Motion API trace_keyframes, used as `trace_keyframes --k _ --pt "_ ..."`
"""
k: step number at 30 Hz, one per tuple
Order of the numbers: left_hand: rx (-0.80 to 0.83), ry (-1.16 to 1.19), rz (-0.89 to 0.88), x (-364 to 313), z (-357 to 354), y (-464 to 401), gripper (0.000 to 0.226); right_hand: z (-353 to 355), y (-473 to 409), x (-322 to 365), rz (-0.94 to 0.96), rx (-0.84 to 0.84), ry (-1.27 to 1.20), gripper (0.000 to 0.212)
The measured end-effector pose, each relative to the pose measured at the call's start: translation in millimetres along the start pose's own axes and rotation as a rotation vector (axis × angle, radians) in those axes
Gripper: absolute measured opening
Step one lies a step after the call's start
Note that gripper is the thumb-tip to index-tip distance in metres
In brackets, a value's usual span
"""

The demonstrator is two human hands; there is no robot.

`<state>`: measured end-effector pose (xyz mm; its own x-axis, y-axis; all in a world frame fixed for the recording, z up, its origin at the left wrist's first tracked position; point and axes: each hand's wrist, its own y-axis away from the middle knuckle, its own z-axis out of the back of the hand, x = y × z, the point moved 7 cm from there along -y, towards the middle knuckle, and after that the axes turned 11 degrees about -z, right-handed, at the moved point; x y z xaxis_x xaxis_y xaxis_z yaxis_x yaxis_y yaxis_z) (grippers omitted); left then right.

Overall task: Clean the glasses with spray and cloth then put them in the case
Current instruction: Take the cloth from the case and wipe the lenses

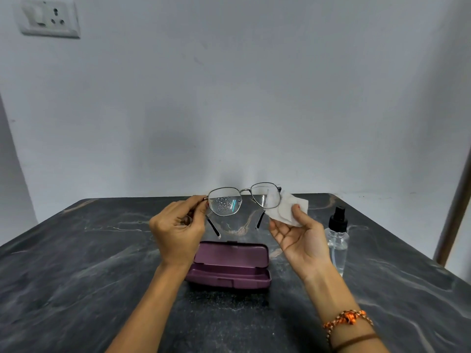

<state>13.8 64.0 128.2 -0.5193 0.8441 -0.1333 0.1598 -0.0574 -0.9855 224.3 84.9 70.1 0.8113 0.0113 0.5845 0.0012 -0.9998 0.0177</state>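
Soft, even, rather dim light fills the scene, and the pale grey-blue wall (254, 98) shades darker toward the frame's corners. A faint blurred shadow sits on the wall at centre. A small cyan glint shows on the droplet-covered lens of the thin metal-framed glasses (243, 200). Wide-angle distortion bows the dark marbled stone table (76, 263) edges; detail is slightly soft throughout.

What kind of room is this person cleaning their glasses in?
Probably an ordinary room in a home, though that is a guess. A dark marble-patterned table stands against a plain painted wall, which carries a household switch and socket plate. Nothing suggests a shop or workshop.
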Motion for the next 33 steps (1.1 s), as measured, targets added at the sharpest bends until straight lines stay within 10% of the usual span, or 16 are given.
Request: trace_keyframes --k 33 --pt "0.065 -0.222 -0.201 -19.8 -5.5 -0.4 0.013 -23.9 0.7 -53.2 -0.175 0.137 0.115 0.028"
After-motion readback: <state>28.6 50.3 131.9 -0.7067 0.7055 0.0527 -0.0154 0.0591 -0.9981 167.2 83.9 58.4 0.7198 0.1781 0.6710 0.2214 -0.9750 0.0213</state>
